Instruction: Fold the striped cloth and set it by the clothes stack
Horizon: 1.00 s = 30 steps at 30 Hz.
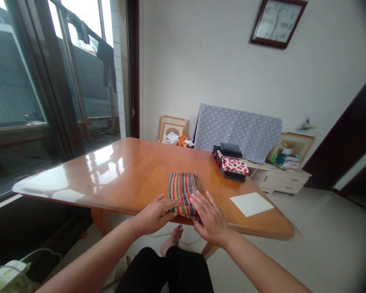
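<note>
A folded cloth with red, yellow, grey and cream stripes lies at the near edge of the wooden table. My left hand rests on its near left corner, fingers stretched out over the fabric. On the near right side, my right hand lies with fingers spread along the cloth's edge, its thumb low by the table rim. Both palms face down, and part of the near fold is hidden under the fingers.
A stack of folded clothes sits at the table's far right. Right of the cloth lies a white sheet. Behind stand a polka-dot covered panel and a low white cabinet. My knees are below the near edge.
</note>
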### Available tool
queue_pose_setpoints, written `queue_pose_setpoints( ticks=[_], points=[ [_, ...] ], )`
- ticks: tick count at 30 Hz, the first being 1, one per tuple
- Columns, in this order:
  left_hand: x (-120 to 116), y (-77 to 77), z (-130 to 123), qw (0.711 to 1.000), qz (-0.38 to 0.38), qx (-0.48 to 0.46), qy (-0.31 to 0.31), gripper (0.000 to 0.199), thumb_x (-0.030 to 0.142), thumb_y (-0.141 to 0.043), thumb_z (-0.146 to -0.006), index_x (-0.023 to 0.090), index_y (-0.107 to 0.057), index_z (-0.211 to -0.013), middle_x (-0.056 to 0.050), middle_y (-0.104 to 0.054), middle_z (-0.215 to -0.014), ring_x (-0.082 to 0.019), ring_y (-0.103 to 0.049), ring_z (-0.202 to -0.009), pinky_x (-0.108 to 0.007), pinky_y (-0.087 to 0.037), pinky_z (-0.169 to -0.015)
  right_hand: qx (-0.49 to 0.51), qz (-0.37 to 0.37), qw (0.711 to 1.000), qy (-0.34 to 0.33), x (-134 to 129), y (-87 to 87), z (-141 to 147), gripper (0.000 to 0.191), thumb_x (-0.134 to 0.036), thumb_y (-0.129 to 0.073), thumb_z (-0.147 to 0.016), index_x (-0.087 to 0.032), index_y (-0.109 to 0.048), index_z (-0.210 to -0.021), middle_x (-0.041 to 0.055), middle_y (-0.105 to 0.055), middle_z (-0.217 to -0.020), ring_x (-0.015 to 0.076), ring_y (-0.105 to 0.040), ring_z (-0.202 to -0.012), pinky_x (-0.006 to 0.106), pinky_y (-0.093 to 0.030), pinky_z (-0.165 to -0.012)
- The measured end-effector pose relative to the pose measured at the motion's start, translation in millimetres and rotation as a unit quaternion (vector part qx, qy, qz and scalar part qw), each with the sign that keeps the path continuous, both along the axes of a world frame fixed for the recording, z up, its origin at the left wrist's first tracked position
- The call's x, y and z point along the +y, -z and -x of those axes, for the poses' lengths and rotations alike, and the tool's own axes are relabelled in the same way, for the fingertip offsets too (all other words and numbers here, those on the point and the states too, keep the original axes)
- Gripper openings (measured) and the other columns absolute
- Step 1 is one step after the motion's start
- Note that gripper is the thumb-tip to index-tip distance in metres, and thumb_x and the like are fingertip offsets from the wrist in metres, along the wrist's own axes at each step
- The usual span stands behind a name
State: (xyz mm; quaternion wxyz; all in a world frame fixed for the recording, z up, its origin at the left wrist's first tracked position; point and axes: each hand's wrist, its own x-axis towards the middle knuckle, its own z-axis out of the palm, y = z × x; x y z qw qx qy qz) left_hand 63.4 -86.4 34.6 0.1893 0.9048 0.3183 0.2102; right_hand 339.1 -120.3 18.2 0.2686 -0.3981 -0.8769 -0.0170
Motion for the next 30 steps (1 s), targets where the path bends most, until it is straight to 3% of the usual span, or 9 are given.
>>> queue_pose_setpoints(
  ticks=[4,8,12,16,21,25,27,30],
  points=[
    [1.2,-5.4,2.5,1.000,0.004,-0.007,0.002,0.047,0.036,-0.045,-0.102,0.041,-0.046,-0.150,0.001,-0.062,-0.144,-0.023,-0.055,-0.135,-0.055,-0.021,-0.124,0.005,0.000,0.999,-0.033,11.8,-4.8,-9.1,0.077,-0.015,-0.062,-0.076,-0.020,-0.046,-0.151,0.0111,-0.050,-0.154,0.0301,-0.038,-0.148,0.056,-0.013,-0.127],
    [5.5,-1.6,5.4,1.000,0.001,-0.007,0.016,0.046,0.034,-0.048,-0.101,0.039,-0.049,-0.147,-0.001,-0.061,-0.145,-0.024,-0.055,-0.135,-0.054,-0.024,-0.123,-0.022,0.010,0.998,-0.052,23.3,-4.3,-15.1,0.051,-0.011,-0.060,-0.077,-0.023,-0.067,-0.126,0.0097,-0.069,-0.131,0.0274,-0.059,-0.129,0.054,-0.030,-0.121],
    [12.9,9.9,12.9,0.999,-0.045,0.011,-0.005,0.073,0.040,-0.071,-0.084,0.034,-0.042,-0.152,-0.006,-0.048,-0.157,-0.033,-0.040,-0.146,-0.056,-0.028,-0.121,-0.062,0.041,0.997,-0.033,29.6,-15.3,-13.4,0.032,-0.015,-0.056,-0.084,-0.025,-0.070,-0.111,0.0041,-0.076,-0.112,0.0216,-0.069,-0.106,0.049,-0.034,-0.119],
    [20.6,16.4,16.9,0.996,-0.070,0.043,-0.046,0.088,0.034,-0.076,-0.074,0.032,-0.039,-0.154,-0.009,-0.037,-0.163,-0.037,-0.029,-0.151,-0.060,-0.023,-0.122,-0.070,0.096,0.993,-0.010,34.8,-36.7,-8.7,0.022,-0.019,-0.051,-0.091,-0.026,-0.070,-0.098,-0.0004,-0.076,-0.094,0.0194,-0.069,-0.093,0.044,-0.035,-0.117],
    [29.6,12.4,9.0,0.995,-0.070,0.058,-0.043,0.088,0.037,-0.075,-0.073,0.030,-0.041,-0.153,-0.010,-0.039,-0.162,-0.037,-0.031,-0.150,-0.061,-0.022,-0.122,-0.057,0.152,0.987,0.001,50.0,-50.6,-6.9,0.022,-0.019,-0.050,-0.091,-0.026,-0.070,-0.091,-0.0014,-0.074,-0.084,0.0183,-0.068,-0.086,0.040,-0.036,-0.114],
    [38.9,3.8,1.1,0.995,-0.082,0.050,-0.006,0.074,0.027,-0.068,-0.078,0.032,-0.048,-0.149,-0.006,-0.046,-0.158,-0.033,-0.037,-0.148,-0.058,-0.021,-0.124,-0.049,0.211,0.976,0.004,67.6,-55.7,-7.0,0.020,-0.019,-0.051,-0.088,-0.024,-0.070,-0.088,-0.0005,-0.074,-0.085,0.0175,-0.067,-0.082,0.029,-0.047,-0.090],
    [43.1,-0.3,-0.8,0.996,-0.079,0.041,0.029,0.066,0.020,-0.060,-0.082,0.033,-0.052,-0.146,-0.003,-0.051,-0.154,-0.029,-0.043,-0.145,-0.051,-0.022,-0.125,-0.050,0.228,0.972,0.010,71.2,-59.1,-5.9,0.019,-0.019,-0.052,-0.085,-0.023,-0.070,-0.086,-0.0001,-0.074,-0.085,0.0171,-0.067,-0.079,0.025,-0.047,-0.076],
    [48.3,-1.1,0.0,0.997,-0.054,0.027,0.051,0.061,0.017,-0.053,-0.086,0.031,-0.055,-0.145,-0.002,-0.055,-0.151,-0.024,-0.050,-0.140,-0.043,-0.029,-0.124,-0.058,0.214,0.975,0.015,64.2,-60.1,-5.0,0.020,-0.022,-0.056,-0.084,-0.025,-0.072,-0.096,0.0001,-0.075,-0.090,0.0182,-0.068,-0.083,0.026,-0.048,-0.076]
  ],
)
